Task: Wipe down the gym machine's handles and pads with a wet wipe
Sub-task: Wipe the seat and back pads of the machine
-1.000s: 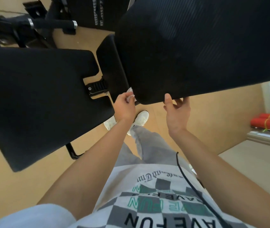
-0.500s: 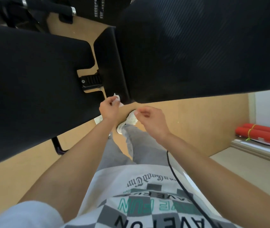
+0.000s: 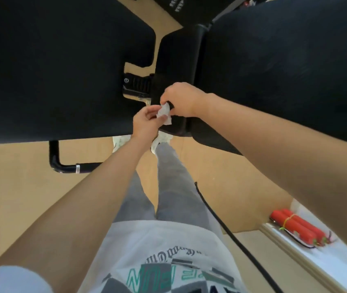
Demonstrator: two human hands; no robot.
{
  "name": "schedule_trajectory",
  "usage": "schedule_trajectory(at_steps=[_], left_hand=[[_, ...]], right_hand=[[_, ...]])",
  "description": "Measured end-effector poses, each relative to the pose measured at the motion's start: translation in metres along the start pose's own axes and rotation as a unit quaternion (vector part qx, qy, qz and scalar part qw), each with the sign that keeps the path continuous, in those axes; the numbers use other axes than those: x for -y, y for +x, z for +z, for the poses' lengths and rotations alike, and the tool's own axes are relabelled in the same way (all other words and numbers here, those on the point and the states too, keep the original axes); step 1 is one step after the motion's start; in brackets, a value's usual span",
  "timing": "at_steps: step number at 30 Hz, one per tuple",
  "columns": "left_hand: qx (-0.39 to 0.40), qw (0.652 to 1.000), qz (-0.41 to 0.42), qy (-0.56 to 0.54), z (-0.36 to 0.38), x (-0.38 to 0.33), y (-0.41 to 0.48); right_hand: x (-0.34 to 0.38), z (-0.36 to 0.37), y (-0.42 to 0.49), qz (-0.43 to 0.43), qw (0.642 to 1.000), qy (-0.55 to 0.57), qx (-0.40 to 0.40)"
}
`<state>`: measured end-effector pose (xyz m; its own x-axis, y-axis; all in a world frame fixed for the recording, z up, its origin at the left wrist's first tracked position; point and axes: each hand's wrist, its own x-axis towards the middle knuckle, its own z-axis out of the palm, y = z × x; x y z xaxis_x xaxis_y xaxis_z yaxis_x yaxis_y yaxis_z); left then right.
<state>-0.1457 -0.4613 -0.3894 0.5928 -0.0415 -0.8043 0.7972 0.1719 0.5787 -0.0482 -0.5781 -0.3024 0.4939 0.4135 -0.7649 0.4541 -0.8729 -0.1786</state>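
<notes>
Your wet wipe (image 3: 164, 113) is crumpled into a small white wad and sits between your two hands, in front of the lower end of the narrow middle pad (image 3: 176, 60) and just right of the ribbed black adjuster (image 3: 137, 85). Your left hand (image 3: 146, 123) comes up from below, with its thumb and fingers (image 3: 150, 111) closed narrowly round the wipe's lower part. Your right hand (image 3: 182, 99) reaches in from the right with its fingers curled down onto the wipe's upper edge, and it appears to pinch it there. You have one wipe and three black pads in view. The broad left pad (image 3: 51, 70) and the broad right pad (image 3: 284, 70) flank the middle one. Below the left pad, one bent black tube (image 3: 66, 164) with a silver ring stands over the tan floor (image 3: 16, 197). Your two white shoes (image 3: 160, 141) show just under your hands, and one black cable (image 3: 221, 220) hangs along your right leg. At the right edge, red cylinders (image 3: 295, 226), two plainly counted, lie bundled with a yellow-green band on a white ledge (image 3: 308, 263). Your shirt (image 3: 157, 250) carries teal block letters, seen upside down, that seem to read "FUN"; the gothic script above them is illegible. The white lettering on the black panel (image 3: 175, 6) at the top is too blurred to read.
</notes>
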Motion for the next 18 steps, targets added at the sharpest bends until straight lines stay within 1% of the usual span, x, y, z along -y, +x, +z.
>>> schedule_trajectory(at_steps=[4,6,7,9,11,12,13,15,16,18], left_hand=[[0.003,0.996,-0.037,-0.086,-0.001,0.012,0.001],[-0.004,0.993,-0.048,-0.110,0.001,0.017,-0.001],[-0.013,0.993,-0.051,-0.105,0.000,0.020,-0.002],[-0.051,0.998,-0.021,-0.043,-0.003,0.024,-0.004],[-0.117,0.989,0.043,0.079,-0.015,0.028,-0.006],[-0.156,0.973,0.074,0.155,-0.024,0.029,-0.007],[-0.194,0.946,0.109,0.235,-0.034,0.031,-0.006],[-0.244,0.879,0.153,0.381,-0.054,0.034,0.000],[-0.251,0.849,0.154,0.439,-0.064,0.035,0.004],[-0.244,0.798,0.127,0.536,-0.079,0.039,0.014]], right_hand=[[0.002,0.005,0.024,-0.099,0.988,-0.105,0.053],[0.003,0.012,0.030,-0.124,0.973,-0.179,0.069],[0.003,0.014,0.032,-0.132,0.968,-0.199,0.072],[0.001,0.011,0.034,-0.137,0.966,-0.207,0.074],[-0.005,0.003,0.036,-0.130,0.970,-0.201,0.044],[-0.008,-0.003,0.037,-0.124,0.972,-0.198,0.029],[-0.011,-0.008,0.039,-0.116,0.974,-0.193,0.017],[-0.015,-0.013,0.045,-0.099,0.978,-0.182,0.003],[-0.015,-0.013,0.047,-0.092,0.981,-0.170,0.002],[-0.011,-0.007,0.050,-0.096,0.987,-0.132,0.007]])
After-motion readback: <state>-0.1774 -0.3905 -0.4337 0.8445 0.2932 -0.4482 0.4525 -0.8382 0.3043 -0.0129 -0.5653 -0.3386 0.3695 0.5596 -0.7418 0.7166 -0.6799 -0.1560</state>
